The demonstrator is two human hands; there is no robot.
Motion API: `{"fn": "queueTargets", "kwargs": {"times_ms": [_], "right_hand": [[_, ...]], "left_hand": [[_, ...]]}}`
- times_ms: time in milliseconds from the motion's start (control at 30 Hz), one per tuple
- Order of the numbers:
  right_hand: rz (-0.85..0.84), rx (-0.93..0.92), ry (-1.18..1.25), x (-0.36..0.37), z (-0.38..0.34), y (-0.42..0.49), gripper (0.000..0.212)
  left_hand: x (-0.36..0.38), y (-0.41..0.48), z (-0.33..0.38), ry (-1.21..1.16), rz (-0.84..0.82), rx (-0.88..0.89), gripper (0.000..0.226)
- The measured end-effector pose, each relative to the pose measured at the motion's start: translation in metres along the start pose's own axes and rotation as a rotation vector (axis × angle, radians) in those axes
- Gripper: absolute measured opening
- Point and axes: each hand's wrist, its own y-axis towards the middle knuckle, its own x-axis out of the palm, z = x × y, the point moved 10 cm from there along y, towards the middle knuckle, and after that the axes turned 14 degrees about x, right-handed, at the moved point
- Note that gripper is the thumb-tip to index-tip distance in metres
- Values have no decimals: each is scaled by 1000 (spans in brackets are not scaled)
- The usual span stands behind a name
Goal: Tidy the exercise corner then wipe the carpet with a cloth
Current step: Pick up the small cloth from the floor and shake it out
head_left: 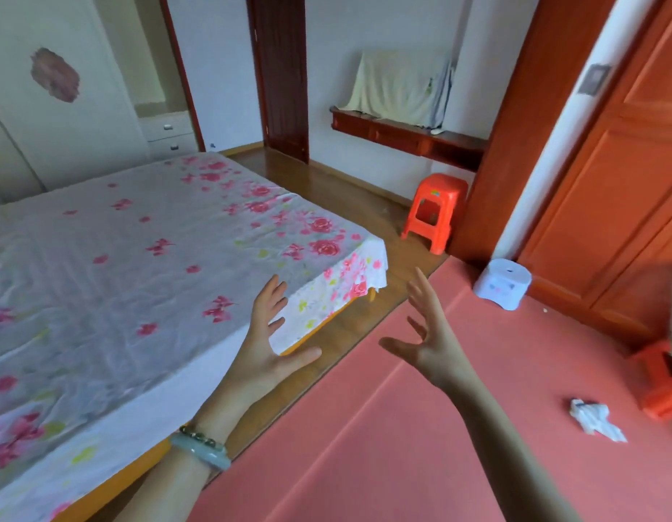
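Note:
A pink carpet [421, 427] covers the floor at the right and bottom of the view. On it, at the far right, lies a crumpled white cloth [596, 418]. My left hand [266, 340] is raised over the bed corner, fingers spread, holding nothing; a pale green bangle circles its wrist. My right hand [428, 333] is raised beside it over the carpet edge, fingers apart and empty. The two palms face each other, about a hand's width apart. Neither hand touches anything.
A bed [119, 276] with a floral sheet fills the left. An orange plastic stool [434, 211] stands on the wooden floor by a door frame. A small white stool [501, 282] sits on the carpet by wooden cabinet doors [620, 205]. Another orange stool [661, 382] is at the right edge.

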Motion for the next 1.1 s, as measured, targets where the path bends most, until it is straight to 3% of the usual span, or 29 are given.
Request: {"fn": "queueTargets", "kwargs": {"times_ms": [433,600,1100], "right_hand": [[435,180,21,-140,53,94,109],[607,226,41,-185,60,114,108],[907,354,107,-357,141,127,108]], "left_hand": [[150,191,-67,-183,-338,109,103],[206,255,-85,-269,-480,145,112],[437,343,-102,-434,-718,193,99]]}}
